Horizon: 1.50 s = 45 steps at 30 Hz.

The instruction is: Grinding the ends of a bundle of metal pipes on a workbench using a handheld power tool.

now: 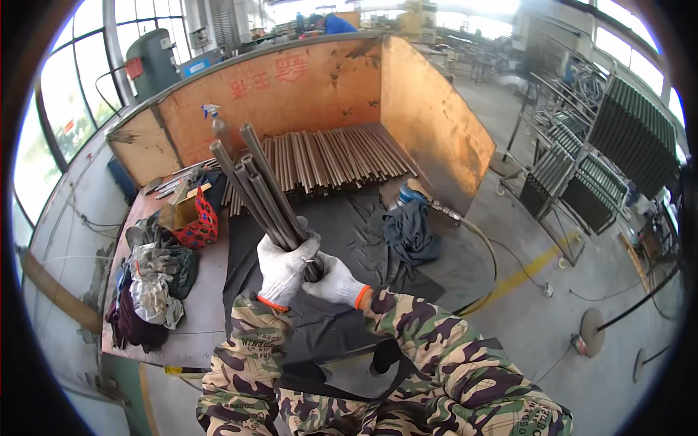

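Observation:
Both my hands wear white knit gloves with orange cuffs and grip one bundle of metal tubes (263, 195). The tubes tilt up and away to the left, their upper ends uneven. My left hand (282, 270) wraps round the bundle near its lower end. Just below and to the right, my right hand (336, 280) closes on the bottom of the same tubes. Behind them a long row of similar tubes (334, 158) lies side by side on the table. Black cloth (327, 225) covers the table under my hands.
Wooden boards (269, 94) wall the table's back and right. A spray bottle (219, 125) stands by the back board. At left lie crumpled cloths (154, 283) and a red patterned box (198, 221). At right, a blue hose-fed tool (413, 192) sits beside a dark rag (413, 232).

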Each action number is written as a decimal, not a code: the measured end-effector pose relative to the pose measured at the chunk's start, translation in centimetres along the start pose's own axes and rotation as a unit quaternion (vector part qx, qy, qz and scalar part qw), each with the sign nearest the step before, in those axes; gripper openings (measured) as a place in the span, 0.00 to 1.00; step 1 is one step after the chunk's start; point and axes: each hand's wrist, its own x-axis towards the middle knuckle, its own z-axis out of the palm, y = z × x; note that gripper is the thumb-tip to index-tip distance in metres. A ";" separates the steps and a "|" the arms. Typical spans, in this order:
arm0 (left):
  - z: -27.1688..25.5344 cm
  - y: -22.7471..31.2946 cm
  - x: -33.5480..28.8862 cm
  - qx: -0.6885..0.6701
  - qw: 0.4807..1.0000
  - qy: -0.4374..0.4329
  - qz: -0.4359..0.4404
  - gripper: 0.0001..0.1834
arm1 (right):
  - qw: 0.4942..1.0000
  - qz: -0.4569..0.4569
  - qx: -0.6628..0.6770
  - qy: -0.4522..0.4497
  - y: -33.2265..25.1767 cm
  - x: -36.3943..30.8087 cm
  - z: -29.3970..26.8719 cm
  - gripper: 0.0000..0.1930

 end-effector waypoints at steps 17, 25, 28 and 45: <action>-0.3 -4.2 -1.3 -0.071 0.991 0.117 -0.011 0.20 | 0.981 -0.024 -0.192 -0.016 -0.9 -0.9 -2.2 0.28; -5.1 -1.6 -0.6 -0.354 0.926 0.104 -0.082 0.13 | 0.912 0.069 -0.388 -0.116 -6.3 -1.7 -8.0 0.22; -12.6 -2.6 -0.5 -0.315 0.916 0.238 -0.071 0.09 | 0.874 0.054 -0.462 -0.142 -6.0 -1.5 -9.6 0.19; -15.0 -8.3 -5.5 0.669 0.734 -0.041 0.109 0.28 | 0.816 -0.102 -0.546 -0.156 -0.7 0.4 -12.3 0.36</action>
